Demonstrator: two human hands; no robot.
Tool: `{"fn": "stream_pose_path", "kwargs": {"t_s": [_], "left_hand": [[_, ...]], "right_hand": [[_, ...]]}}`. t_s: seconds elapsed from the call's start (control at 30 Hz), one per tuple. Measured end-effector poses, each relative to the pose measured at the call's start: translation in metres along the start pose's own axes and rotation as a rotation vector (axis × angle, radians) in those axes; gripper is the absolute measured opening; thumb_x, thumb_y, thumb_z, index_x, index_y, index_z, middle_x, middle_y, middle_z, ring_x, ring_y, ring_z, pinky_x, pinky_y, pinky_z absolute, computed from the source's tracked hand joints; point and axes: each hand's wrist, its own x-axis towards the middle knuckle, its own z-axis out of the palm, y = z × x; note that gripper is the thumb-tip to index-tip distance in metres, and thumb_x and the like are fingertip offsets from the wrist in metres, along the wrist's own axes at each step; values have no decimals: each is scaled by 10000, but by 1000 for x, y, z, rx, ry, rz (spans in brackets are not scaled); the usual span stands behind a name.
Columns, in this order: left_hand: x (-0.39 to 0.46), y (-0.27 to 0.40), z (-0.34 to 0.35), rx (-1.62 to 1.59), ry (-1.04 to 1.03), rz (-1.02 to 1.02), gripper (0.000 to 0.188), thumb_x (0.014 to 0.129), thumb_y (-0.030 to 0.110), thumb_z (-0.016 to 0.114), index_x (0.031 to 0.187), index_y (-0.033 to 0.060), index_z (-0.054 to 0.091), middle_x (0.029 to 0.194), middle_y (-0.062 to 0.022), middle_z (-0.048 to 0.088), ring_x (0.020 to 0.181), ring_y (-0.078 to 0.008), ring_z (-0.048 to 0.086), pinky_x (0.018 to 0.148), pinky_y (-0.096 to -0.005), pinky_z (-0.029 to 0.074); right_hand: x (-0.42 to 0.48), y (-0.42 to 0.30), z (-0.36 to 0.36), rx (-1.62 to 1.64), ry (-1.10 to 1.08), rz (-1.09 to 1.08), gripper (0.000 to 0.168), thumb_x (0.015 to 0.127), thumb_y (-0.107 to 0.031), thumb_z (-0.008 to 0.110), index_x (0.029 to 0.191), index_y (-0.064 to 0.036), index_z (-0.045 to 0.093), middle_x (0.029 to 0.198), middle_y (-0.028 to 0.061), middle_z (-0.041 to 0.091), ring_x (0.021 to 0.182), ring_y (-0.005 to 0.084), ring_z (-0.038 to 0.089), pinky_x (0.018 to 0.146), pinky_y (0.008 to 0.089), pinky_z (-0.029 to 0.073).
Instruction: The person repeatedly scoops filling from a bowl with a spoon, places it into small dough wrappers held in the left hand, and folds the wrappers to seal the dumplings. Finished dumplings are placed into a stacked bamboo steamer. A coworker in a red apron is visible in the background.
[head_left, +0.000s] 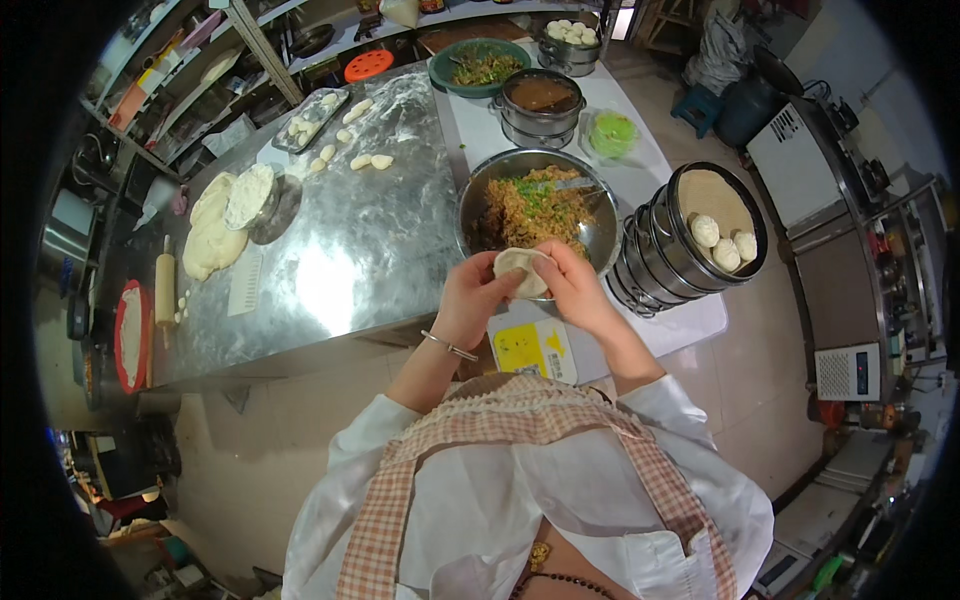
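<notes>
A round, flattened dough wrapper (522, 271) is pinched between my two hands over the near rim of a steel bowl (466, 206). My left hand (480, 289) grips its left side, the thumb lying across the dough. Its right edge is held by my right hand (568, 283). Inside the bowl are minced filling (525, 210) with chopped greens and a flat metal utensil (566, 184). Right of the bowl stands a stack of steel steamers (652, 247); several pleated buns (726, 255) sit on the liner of its top tier.
On the floured steel table (360, 247) lie a large dough mass (214, 247), a flour bowl (251, 196), a white scraper (245, 283), a rolling pin (164, 289) and dough pieces (361, 161). Behind the filling stand a pot (540, 112) and a green basin (480, 67).
</notes>
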Motion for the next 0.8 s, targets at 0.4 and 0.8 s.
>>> {"fn": "stream_pose_path", "kwargs": {"t_s": [0.4, 0.8], "left_hand": [[10, 12, -31, -497, 6, -24, 208, 837, 50, 436, 1008, -68, 450, 930, -161, 560, 861, -256, 579, 807, -375, 491], [17, 3, -47, -598, 32, -77, 230, 859, 89, 417, 1040, -50, 450, 1028, -158, 544, 965, -251, 549, 828, -353, 490]], "right_hand": [[43, 122, -78, -1377, -146, 254, 153, 744, -141, 603, 805, -5, 641, 890, 166, 619, 867, 328, 563, 772, 408, 445], [40, 100, -42, -983, -150, 200, 110, 728, -56, 547, 807, 20, 543, 774, 203, 586, 758, 361, 576, 670, 430, 457]]}}
